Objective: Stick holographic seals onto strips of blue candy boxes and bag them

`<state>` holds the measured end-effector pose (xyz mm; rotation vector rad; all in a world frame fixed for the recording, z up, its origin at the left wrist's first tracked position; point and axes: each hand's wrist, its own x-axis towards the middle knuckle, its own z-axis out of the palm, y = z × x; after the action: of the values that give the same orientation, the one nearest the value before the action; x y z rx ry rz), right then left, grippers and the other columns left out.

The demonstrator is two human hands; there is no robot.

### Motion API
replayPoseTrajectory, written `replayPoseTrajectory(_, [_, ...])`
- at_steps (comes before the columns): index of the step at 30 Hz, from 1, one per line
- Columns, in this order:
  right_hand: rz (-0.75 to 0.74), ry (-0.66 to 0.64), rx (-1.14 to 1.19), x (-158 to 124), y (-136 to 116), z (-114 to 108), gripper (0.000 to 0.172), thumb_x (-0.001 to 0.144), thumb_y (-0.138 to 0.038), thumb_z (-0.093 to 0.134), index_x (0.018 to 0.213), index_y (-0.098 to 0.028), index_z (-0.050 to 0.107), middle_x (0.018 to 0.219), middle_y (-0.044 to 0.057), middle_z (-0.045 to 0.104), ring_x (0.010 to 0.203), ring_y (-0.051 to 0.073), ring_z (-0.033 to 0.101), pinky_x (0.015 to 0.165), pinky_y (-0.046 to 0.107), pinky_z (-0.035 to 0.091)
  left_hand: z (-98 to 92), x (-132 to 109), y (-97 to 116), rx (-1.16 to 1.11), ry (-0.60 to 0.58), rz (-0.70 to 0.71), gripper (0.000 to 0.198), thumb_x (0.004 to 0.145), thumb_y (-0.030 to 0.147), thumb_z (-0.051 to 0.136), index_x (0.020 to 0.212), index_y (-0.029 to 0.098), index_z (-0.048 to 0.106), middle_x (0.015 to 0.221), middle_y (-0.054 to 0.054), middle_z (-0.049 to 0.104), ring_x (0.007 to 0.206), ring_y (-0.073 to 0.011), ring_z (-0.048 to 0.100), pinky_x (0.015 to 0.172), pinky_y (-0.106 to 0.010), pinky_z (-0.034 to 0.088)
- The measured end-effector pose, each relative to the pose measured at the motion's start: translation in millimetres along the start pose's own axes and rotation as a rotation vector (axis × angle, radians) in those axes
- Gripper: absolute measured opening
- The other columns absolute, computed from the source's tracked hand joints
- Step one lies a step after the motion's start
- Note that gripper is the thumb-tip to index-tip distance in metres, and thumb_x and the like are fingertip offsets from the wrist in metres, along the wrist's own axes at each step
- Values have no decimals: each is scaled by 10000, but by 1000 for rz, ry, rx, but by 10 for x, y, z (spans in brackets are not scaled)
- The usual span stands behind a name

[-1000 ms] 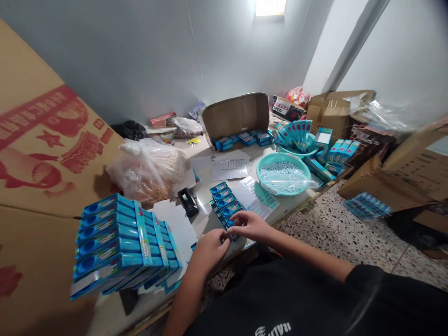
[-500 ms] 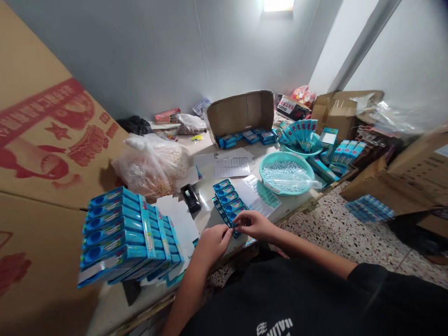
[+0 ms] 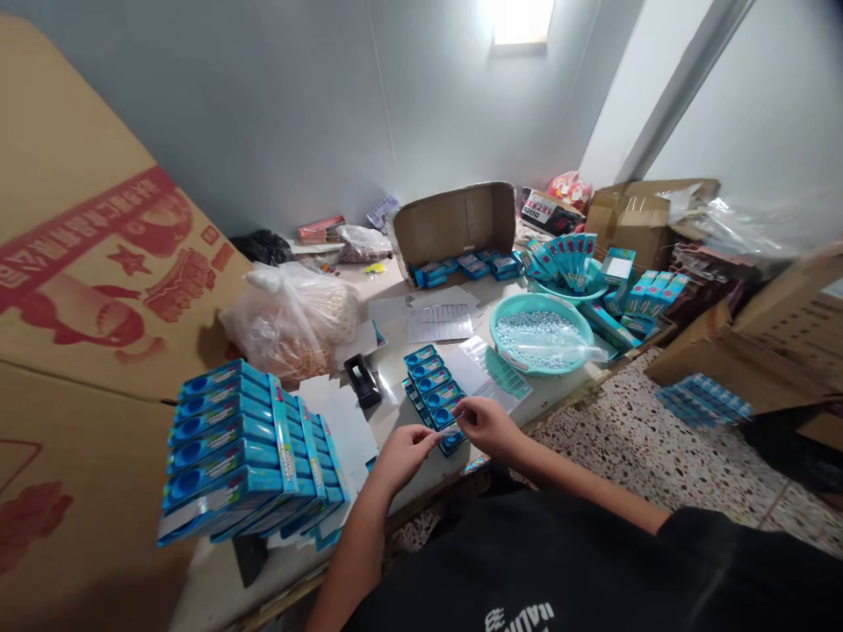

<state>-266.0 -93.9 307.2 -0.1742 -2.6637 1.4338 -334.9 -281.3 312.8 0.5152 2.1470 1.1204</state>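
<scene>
A small, pale translucent strip (image 3: 449, 431) is stretched between my two hands; whether it is tape or a little plastic bag I cannot tell. The thumb and fingers of my left hand (image 3: 407, 458) pinch one end. At the other end, my right hand (image 3: 488, 427) is closed on it with curled fingers. Just beyond and partly under my hands stands a stack of small blue boxes (image 3: 432, 384), its near end covered by them. To the left of the stack sits a black tape dispenser (image 3: 362, 380).
A tall stack of blue boxes (image 3: 224, 448) rises at the left. Right of centre, a turquoise basin (image 3: 495, 332) holds pale beads and a clear bag. Printed sheets (image 3: 440, 323), a bulging plastic bag (image 3: 290, 320) and an open carton (image 3: 454, 219) lie farther back.
My hands have drawn slightly apart, so the pale strip between them now shows. The view has shifted a little.
</scene>
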Motion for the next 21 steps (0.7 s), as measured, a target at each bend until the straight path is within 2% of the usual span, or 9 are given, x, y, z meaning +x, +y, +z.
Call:
replayPoseTrajectory(9, [-106,-31,-155,-28,34,11,148,770,-39,555,739,-179,593,724,25,605,714,165,529,661,262,349,35,47,-101,-48,-42,-43,443,758,587,551,725,164,679,673,-20,625,672,-191,533,637,-287,355])
replayPoseTrajectory(12, [-89,-25,-176,-22,60,0,128,784,-68,576,840,-179,608,725,14,599,693,160,523,653,260,353,52,92,-157,-64,-63,-36,460,769,607,541,737,164,661,678,-11,607,680,-182,517,645,-281,351])
replayPoseTrajectory(16, [-94,-48,-207,-30,34,-2,203,792,-75,583,958,-189,605,716,1,589,718,169,534,680,266,375,83,135,-247,-115,-91,-3,502,758,664,551,721,171,634,661,13,569,672,-160,488,649,-266,354])
replayPoseTrajectory(19, [-74,-34,-267,-47,8,-17,223,801,-90,601,999,-190,585,879,51,613,817,191,551,745,292,399,157,165,-324,-154,-58,-7,546,711,723,570,660,179,578,586,39,483,601,-132,419,597,-256,321])
replayPoseTrajectory(21, [10,0,-270,-48,37,-47,259,795,-154,662,1029,-189,555,999,77,595,828,190,547,739,295,398,243,201,-381,-163,6,-22,567,666,746,599,588,195,489,545,55,399,567,-118,364,569,-253,284])
